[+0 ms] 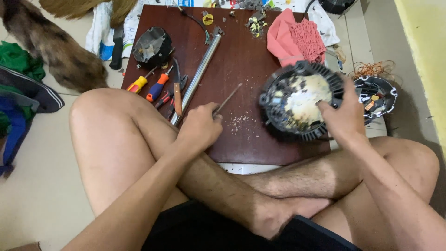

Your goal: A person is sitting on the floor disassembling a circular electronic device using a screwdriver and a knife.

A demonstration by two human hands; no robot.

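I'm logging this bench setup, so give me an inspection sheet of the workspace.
Surface: dark brown wooden board on the floor, speckled with debris.
Job's things: round black ribbed housing; thin metal rod tool.
Clutter: orange- and yellow-handled screwdrivers, long steel tube, pink cloth.
Hands: left hand grips the tool; right hand holds the housing.
Cables: copper wire tangle.
Surroundings: furry animal at the left.

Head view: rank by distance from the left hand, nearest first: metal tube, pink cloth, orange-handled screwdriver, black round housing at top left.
From the left hand:
1. Metal tube, just left of it.
2. Orange-handled screwdriver, farther left.
3. Black round housing, upper left.
4. Pink cloth, upper right.
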